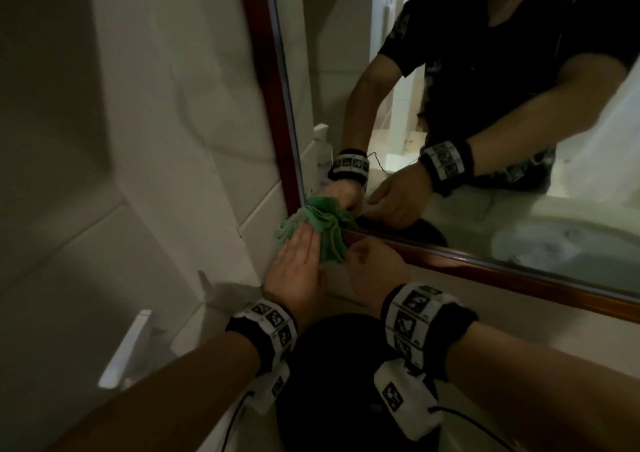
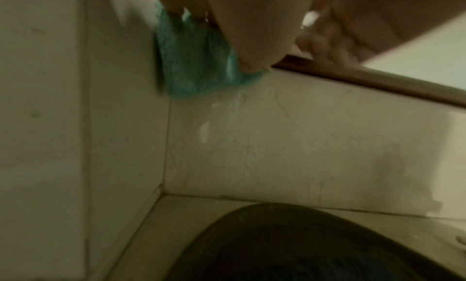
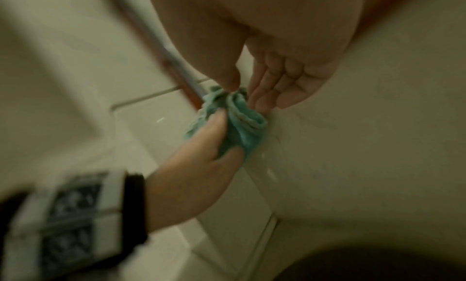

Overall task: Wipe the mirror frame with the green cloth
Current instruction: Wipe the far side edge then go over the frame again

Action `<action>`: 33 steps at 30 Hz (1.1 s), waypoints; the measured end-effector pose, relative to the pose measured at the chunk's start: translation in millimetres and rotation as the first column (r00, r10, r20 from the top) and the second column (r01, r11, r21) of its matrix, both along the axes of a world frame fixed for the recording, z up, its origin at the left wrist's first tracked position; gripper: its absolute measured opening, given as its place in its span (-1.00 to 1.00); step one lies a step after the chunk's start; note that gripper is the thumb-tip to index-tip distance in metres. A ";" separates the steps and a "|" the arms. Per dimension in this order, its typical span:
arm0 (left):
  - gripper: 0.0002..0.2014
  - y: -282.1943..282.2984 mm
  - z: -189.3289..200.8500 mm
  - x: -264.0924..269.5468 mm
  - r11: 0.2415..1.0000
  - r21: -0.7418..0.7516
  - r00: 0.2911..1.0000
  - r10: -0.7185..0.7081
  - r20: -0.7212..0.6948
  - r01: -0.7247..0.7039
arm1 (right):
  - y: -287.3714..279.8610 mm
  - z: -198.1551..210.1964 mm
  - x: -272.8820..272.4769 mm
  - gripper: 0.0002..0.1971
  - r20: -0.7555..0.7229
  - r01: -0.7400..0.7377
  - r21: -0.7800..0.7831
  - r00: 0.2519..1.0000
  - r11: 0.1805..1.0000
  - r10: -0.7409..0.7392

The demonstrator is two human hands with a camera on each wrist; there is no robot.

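Note:
The mirror's red-brown frame (image 1: 266, 71) runs down the left side and along the bottom rail (image 1: 485, 271). A bunched green cloth (image 1: 325, 230) sits at its lower left corner. My left hand (image 1: 298, 261) lies on the cloth with the fingers straight. In the right wrist view this left hand (image 3: 201, 155) has its thumb tucked under the cloth (image 3: 242, 126). My right hand (image 1: 374, 268) is just right of the cloth by the bottom rail. Its fingers (image 3: 272, 90) are relaxed, and the thumb tip touches the top of the bunch. The left wrist view shows the cloth (image 2: 191, 66) beside the frame (image 2: 378, 82).
Pale wall tiles (image 1: 156, 140) lie left of and below the mirror. A dark rounded object (image 1: 346, 365) stands right under my wrists on the counter. A white object (image 1: 124, 347) sits at the lower left. The mirror glass (image 1: 450, 105) reflects my arms and body.

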State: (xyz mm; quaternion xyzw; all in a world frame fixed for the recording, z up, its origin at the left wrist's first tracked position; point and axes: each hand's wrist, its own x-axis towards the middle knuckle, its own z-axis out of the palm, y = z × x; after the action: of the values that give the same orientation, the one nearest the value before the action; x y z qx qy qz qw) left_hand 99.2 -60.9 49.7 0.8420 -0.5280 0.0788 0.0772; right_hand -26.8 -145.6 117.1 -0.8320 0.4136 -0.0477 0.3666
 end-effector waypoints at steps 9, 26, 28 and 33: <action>-0.41 1.0 52.2 0.3 0.978 0.115 0.924 0.122 0.361 -0.174 | 10.1 0.6 26.4 -0.35 -0.036 -0.376 -0.301 0.923 0.877 0.383; -0.45 9.7 206.7 -0.9 0.977 0.164 0.806 0.012 0.592 -0.135 | 31.5 38.4 45.2 -0.33 0.298 -0.094 -0.369 0.930 0.925 0.214; -0.44 10.4 218.4 0.7 0.969 0.177 0.756 0.016 0.654 -0.173 | 37.4 27.9 41.4 -0.30 0.252 -0.164 -0.271 0.939 0.948 0.235; -0.42 9.3 228.6 5.8 0.962 0.213 0.758 -0.011 0.652 -0.170 | 37.6 44.1 64.7 -0.18 0.333 -0.221 -0.234 0.896 0.947 0.292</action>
State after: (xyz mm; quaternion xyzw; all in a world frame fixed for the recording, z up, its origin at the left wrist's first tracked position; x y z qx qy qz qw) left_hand 104.9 -51.6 278.3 0.7872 -0.4912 0.2980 -0.2241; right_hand 37.9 -108.1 161.2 -0.8872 0.2182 -0.1911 0.3588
